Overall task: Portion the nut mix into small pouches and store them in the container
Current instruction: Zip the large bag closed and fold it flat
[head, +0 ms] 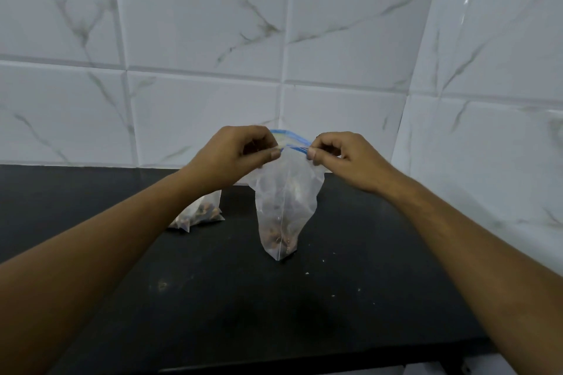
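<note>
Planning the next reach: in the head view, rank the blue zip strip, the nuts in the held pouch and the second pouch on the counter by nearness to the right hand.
1. blue zip strip, pinched by the right hand.
2. nuts, below, in the held pouch.
3. second pouch, on the counter, far left.

Clear plastic pouch, glossy tiles
</note>
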`<state>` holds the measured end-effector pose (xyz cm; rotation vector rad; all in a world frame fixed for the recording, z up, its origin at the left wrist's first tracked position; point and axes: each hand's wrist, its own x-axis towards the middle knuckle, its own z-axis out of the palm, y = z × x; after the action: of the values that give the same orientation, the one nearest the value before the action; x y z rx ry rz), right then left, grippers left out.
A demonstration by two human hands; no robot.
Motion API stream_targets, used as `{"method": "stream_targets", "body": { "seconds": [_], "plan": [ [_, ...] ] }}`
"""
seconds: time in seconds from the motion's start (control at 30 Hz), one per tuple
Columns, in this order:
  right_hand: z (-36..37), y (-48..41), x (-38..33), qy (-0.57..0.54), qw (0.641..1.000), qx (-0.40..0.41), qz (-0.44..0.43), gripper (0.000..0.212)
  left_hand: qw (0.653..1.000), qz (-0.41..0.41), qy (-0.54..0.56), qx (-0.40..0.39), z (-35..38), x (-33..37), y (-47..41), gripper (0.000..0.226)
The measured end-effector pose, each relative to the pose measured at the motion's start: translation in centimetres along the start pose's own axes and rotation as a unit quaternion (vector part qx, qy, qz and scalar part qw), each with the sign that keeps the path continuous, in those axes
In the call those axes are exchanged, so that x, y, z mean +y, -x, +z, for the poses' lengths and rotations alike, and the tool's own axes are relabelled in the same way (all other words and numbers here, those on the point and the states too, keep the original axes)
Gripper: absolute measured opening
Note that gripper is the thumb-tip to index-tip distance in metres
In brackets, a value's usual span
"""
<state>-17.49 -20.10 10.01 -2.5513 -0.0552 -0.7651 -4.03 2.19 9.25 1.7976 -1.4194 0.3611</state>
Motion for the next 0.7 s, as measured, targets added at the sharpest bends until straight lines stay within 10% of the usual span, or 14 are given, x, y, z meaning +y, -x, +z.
{"method": "stream_targets", "body": {
  "seconds": [0.7],
  "plan": [
    [-0.4,0.3,-1.1,0.001,1.000,0.022,-0.004,0.027,0.997,-0.006,-0.074,0.001,0.0,0.8,-0.6,0.026]
  ]
}}
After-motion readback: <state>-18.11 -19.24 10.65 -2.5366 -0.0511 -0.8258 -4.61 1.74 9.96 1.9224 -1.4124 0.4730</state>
